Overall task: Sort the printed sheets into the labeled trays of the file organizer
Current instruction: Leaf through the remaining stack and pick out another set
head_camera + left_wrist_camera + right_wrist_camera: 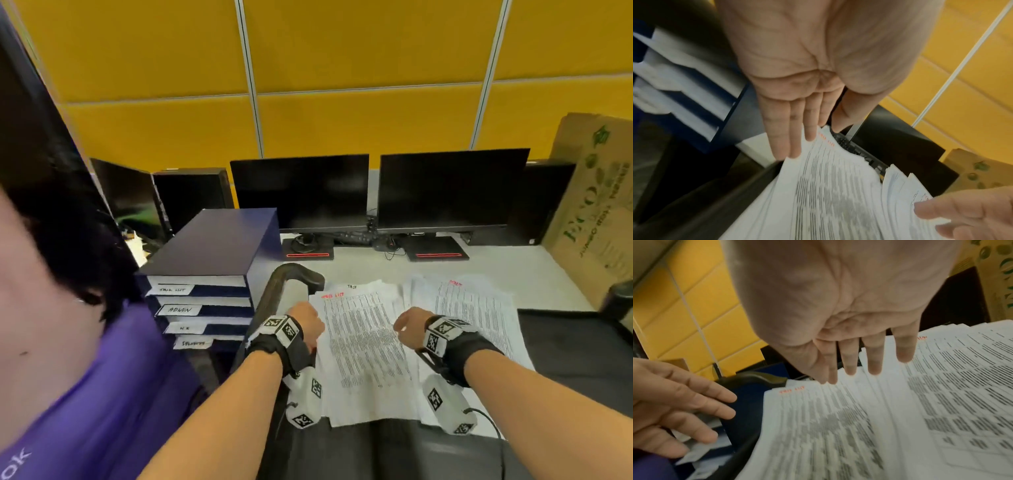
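Printed sheets with red handwritten headings lie fanned in two overlapping piles, the left pile point(363, 346) point(828, 191) point(818, 426) and the right pile point(479, 308) point(951, 394). My left hand point(308, 325) point(812, 136) hovers at the left pile's top left edge with straight fingers and holds nothing. My right hand point(407, 325) point(859, 368) hangs with straight fingers over the seam between the piles, also empty. I cannot tell if either hand touches paper. The dark blue file organizer point(212, 260) point(694, 100) stands to the left, its stacked trays carrying white labels point(180, 310).
A black curved chair armrest point(291, 277) rises between the organizer and the sheets. Two dark monitors point(301, 192) point(452, 188) and computer towers stand at the back of the white desk point(534, 270). A cardboard box point(592, 212) leans at right. A person in a purple shirt point(85, 394) is close at left.
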